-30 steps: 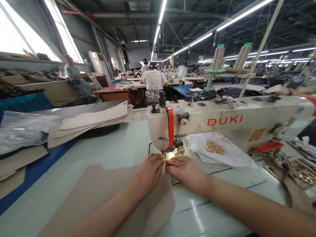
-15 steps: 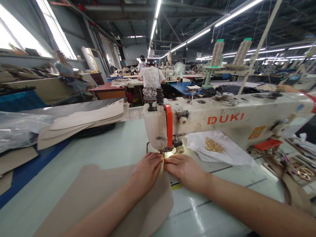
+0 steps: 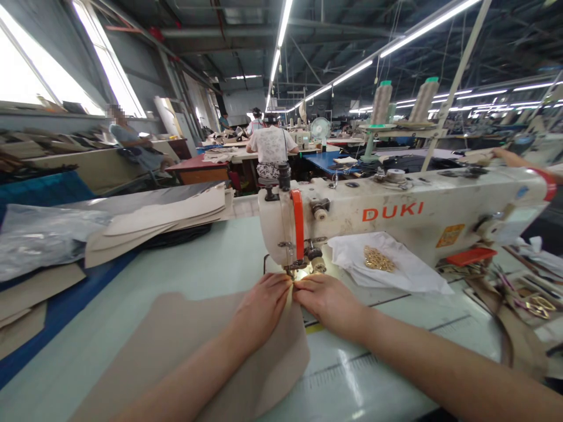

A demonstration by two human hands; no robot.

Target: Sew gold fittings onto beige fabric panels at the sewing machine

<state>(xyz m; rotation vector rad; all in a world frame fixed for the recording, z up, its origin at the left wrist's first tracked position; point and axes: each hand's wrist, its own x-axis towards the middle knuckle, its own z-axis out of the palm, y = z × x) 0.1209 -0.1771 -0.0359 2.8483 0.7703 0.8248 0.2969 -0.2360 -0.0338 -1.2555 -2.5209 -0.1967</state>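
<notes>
A beige fabric panel lies flat on the pale table, its far edge under the needle of a white DUKI sewing machine. My left hand rests on the panel with its fingers bent and pressed down at that edge. My right hand meets it fingertip to fingertip just below the presser foot, also pressing the fabric edge. Both hands pinch the beige material right at the needle.
A white cloth with small gold metal parts lies under the machine arm. Stacked beige panels and a plastic bag sit at the left. Scissors and straps lie at the right. Other people work at tables behind.
My hands stay at the needle holding the fabric edge. Only the view shifts slightly.
</notes>
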